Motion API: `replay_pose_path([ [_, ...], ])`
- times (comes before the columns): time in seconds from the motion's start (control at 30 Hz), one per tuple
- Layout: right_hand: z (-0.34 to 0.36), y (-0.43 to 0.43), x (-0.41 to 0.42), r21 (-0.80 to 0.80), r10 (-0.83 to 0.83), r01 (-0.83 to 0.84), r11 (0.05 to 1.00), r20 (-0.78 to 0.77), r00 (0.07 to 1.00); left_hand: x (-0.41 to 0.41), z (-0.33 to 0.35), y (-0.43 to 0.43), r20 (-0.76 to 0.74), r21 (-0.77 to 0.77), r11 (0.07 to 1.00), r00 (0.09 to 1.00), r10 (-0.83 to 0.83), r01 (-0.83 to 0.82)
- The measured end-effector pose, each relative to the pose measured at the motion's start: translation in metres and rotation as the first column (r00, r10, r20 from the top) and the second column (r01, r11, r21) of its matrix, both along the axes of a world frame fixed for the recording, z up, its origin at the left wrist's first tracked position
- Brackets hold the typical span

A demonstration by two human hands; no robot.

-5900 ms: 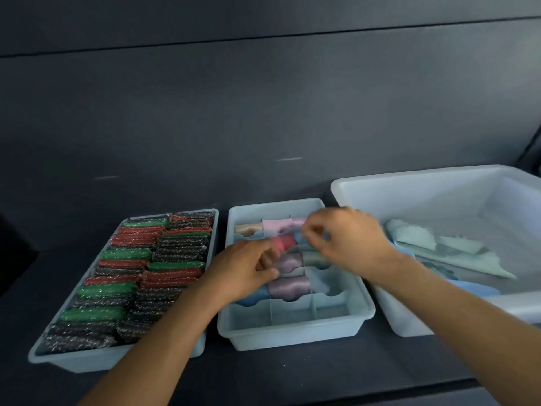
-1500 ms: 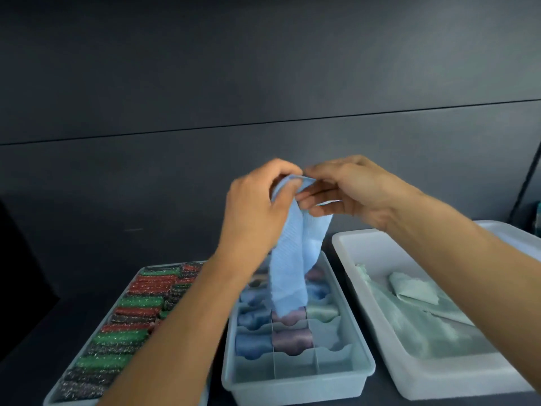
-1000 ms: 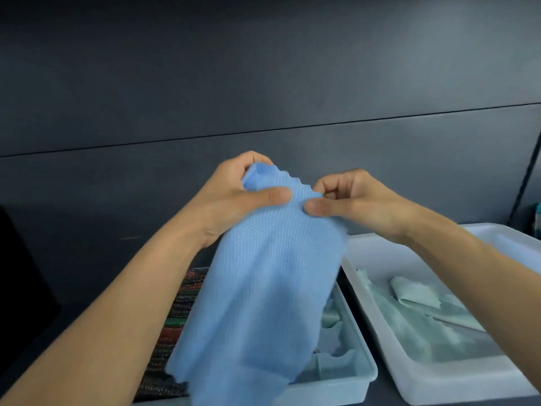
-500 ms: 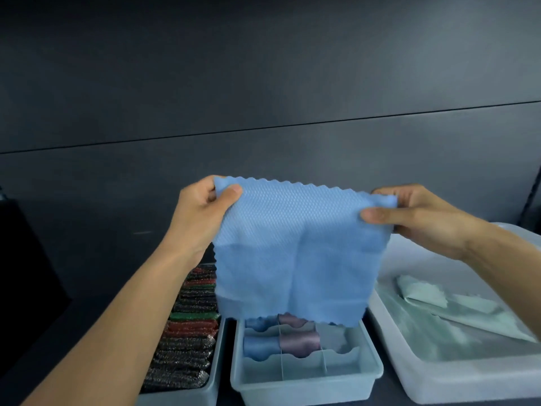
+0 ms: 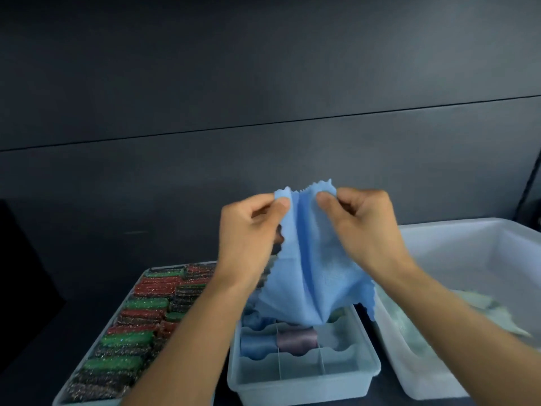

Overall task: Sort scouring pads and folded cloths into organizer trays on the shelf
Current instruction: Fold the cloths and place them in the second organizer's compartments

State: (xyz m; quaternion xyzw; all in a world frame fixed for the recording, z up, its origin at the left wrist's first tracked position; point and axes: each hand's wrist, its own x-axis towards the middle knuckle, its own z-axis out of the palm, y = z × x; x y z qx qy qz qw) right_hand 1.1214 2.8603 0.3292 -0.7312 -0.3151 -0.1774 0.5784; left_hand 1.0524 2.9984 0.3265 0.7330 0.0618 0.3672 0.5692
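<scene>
**We are holding the blue cloth [image 5: 316, 273] over the divided tray [image 5: 301, 389], our left hand [image 5: 248, 230] and right hand [image 5: 366, 227] each pinching its top edge between thumb and fingertips.**

Its tail is hanging just over the rolled cloths [image 5: 297, 339] and could drag them loose; the scouring pads [image 5: 147, 303] are sitting left, the bin [image 5: 468, 253] right, neither blocking.

Cloth [image 5: 313, 268] is light blue with a waffle texture; scouring pads [image 5: 140, 317] are glittery green, red and dark; trays [image 5: 304, 385] pale blue-white.
</scene>
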Motion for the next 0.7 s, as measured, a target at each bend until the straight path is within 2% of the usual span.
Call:
replay_pose_path([
  [0.07, -0.002, 0.008, -0.002, -0.008, 0.027, -0.027, 1.000, 0.019, 0.999, 0.001, -0.002, -0.010, 0.016, 0.007, 0.999, 0.999, -0.035, 0.035],
  [0.2, -0.003, 0.014, -0.005, 0.053, 0.136, -0.133, 0.990, -0.054, 0.989, 0.002, -0.002, -0.022, 0.057, -0.020, 0.999, 0.998, -0.041, 0.043],
  [0.3, -0.003, 0.014, -0.004, 0.123, 0.224, -0.207, 0.971, -0.147, 0.963, -0.003, -0.003, -0.032, 0.076, -0.152, 0.971, 0.982, -0.174, 0.184],
  [0.37, -0.004, 0.012, 0.001, 0.183, 0.236, -0.202, 0.962, -0.185, 0.954, -0.007, -0.008, -0.034, 0.090, -0.185, 0.950, 0.967, -0.240, 0.253],
  [0.4, -0.005, 0.011, 0.004, 0.205, 0.230, -0.189, 0.960, -0.203, 0.952, -0.008, -0.012, -0.032, 0.110, -0.183, 0.957, 0.972, -0.209, 0.227],
  [0.47, -0.006, 0.007, 0.009, 0.232, 0.240, -0.184, 0.955, -0.238, 0.941, -0.009, -0.023, -0.021, 0.143, -0.183, 0.982, 0.990, -0.013, 0.040],
  [0.53, -0.008, 0.003, 0.012, 0.260, 0.301, -0.233, 0.937, -0.263, 0.917, -0.003, -0.034, -0.004, 0.087, -0.232, 0.962, 0.981, 0.171, -0.148],
  [0.57, -0.008, 0.002, 0.012, 0.262, 0.332, -0.263, 0.929, -0.271, 0.903, 0.000, -0.038, 0.003, 0.017, -0.268, 0.950, 0.985, 0.171, -0.160],
  [0.63, -0.010, -0.001, 0.012, 0.252, 0.380, -0.315, 0.915, -0.273, 0.884, 0.004, -0.040, 0.012, -0.110, -0.344, 0.938, 0.994, 0.000, -0.038],
  [0.7, -0.010, -0.002, 0.012, 0.254, 0.410, -0.346, 0.903, -0.276, 0.869, 0.008, -0.043, 0.014, -0.124, -0.349, 0.929, 0.976, -0.177, 0.124],
])
